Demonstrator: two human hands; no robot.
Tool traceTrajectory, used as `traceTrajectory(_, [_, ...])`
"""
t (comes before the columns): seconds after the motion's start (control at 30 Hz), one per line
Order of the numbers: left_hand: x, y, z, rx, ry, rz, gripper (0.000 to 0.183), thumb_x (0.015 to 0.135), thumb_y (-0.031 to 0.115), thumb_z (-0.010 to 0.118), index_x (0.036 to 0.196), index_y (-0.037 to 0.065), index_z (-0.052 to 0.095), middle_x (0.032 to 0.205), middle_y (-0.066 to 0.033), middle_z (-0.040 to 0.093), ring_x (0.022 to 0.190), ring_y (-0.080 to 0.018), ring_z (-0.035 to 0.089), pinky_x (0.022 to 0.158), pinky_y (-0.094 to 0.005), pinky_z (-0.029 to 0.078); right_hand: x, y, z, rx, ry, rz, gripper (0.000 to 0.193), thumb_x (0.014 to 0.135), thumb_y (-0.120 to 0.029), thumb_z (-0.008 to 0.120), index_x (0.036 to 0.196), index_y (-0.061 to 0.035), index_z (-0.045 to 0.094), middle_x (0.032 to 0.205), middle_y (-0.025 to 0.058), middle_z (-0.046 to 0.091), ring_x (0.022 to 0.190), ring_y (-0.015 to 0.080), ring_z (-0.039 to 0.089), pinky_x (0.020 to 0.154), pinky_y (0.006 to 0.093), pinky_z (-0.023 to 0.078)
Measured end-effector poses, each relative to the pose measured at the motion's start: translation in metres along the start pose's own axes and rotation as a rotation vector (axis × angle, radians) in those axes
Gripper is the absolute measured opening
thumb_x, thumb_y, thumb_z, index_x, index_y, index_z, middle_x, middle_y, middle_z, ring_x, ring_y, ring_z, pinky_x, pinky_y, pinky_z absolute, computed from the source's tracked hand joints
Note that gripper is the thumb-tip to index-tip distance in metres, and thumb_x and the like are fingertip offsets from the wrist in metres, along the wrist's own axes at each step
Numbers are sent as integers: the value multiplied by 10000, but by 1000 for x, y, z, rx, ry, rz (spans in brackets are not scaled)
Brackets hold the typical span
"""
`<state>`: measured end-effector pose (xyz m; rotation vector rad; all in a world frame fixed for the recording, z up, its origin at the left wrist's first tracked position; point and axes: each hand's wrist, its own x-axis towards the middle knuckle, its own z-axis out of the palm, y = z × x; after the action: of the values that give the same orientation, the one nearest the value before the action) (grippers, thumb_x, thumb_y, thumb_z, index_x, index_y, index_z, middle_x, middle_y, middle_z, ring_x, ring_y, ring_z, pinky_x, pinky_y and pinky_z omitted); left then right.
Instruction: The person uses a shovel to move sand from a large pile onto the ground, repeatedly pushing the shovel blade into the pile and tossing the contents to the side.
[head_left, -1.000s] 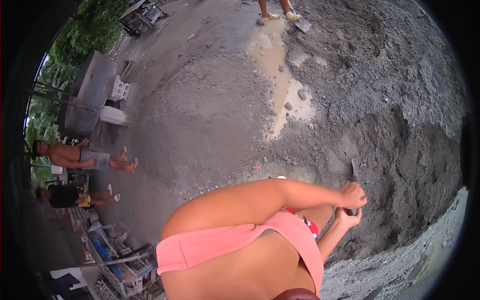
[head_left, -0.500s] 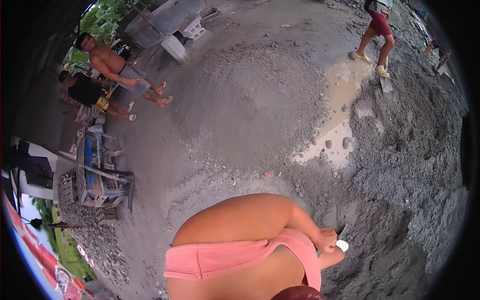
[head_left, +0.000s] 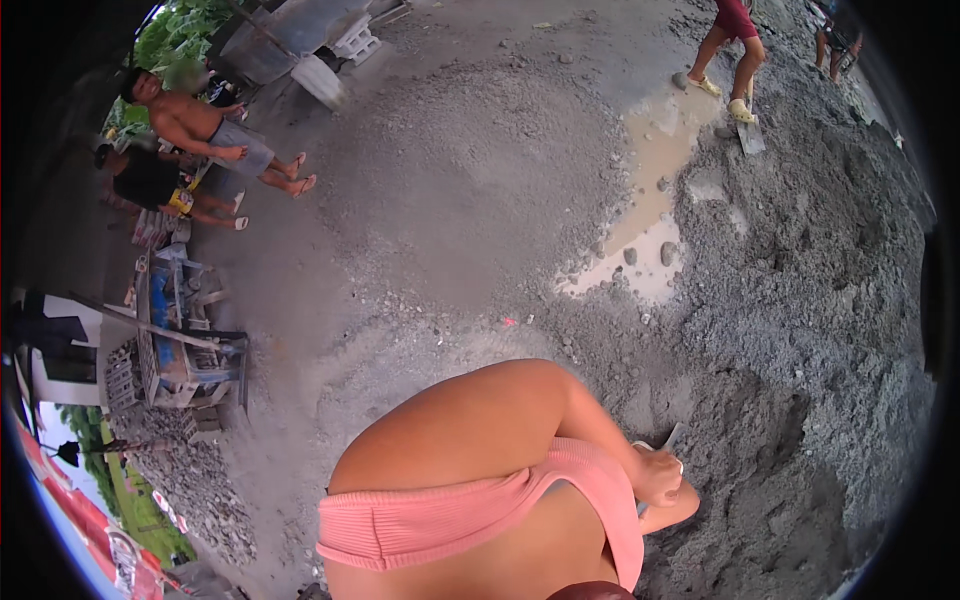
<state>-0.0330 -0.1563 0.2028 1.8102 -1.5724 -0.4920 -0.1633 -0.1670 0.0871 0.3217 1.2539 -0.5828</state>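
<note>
1. At the lower right of the view, the left hand (head_left: 660, 478) is closed in a fist around what appears to be the shaft of a grey tool (head_left: 676, 436).
2. Right hand: hidden; its grip cannot be told. A bare limb (head_left: 677, 512) shows just below the left fist; whether forearm or knee is unclear.
3. Change noted: one second ago both hands showed on the tool, reaching out over the grey sand (head_left: 765, 450). The tool now sits nearer the pink top (head_left: 590, 480), and much of it is masked. The camera has also turned, so part of the shift may be apparent only.
4. Judgement: the tool is in active handling, drawn in rather than extended, with the left grip maintained.
5. Tool position: its narrow flat end projects just beyond the left fist, toward the upper right. Contact with the sand cannot be confirmed.
6. Surroundings: a co-worker (head_left: 750, 60) stands beside a puddle (head_left: 652, 205) with a shovel (head_left: 752, 138), well apart from the fist.
</note>
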Motion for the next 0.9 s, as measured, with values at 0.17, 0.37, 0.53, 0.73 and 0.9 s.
traceTrajectory(0.17, [1,-48,39,-67,-177,93,335,705,301,493,516,44,596,542,-131,581,497,-290,575,483,-409,462,0,-8,-8,61,-63,175,282,815,-226,463,985,-26,567,966,128,583,919,264,544,795,410,466])
traceTrajectory(0.37, [-24,-74,20,-153,-347,-32,371,762,333,456,661,31,646,721,-154,633,765,-339,586,656,-443,498,-57,75,35,381,10,37,330,797,-325,502,954,-37,544,972,105,582,915,256,563,802,408,458])
traceTrajectory(0.53, [-40,-51,37,-61,-401,74,396,769,345,457,683,12,654,765,-135,649,820,-324,573,681,-432,498,-65,70,3,503,-4,-27,352,795,-312,513,984,-15,527,1004,110,575,942,251,547,843,393,430])
traceTrajectory(0.73, [-47,-27,26,-93,-415,122,405,772,347,462,696,1,658,722,-129,641,785,-306,567,654,-429,492,-106,63,-7,447,7,-9,341,816,-313,484,969,-10,520,1002,129,559,925,238,531,812,374,426])
traceTrajectory(0.9, [-16,-2,55,-91,-499,192,425,770,372,470,704,-3,658,730,-135,641,782,-302,559,660,-422,494,-87,3,-13,383,113,9,370,814,-297,490,1071,-31,470,1060,153,529,1013,287,512,896,450,397])
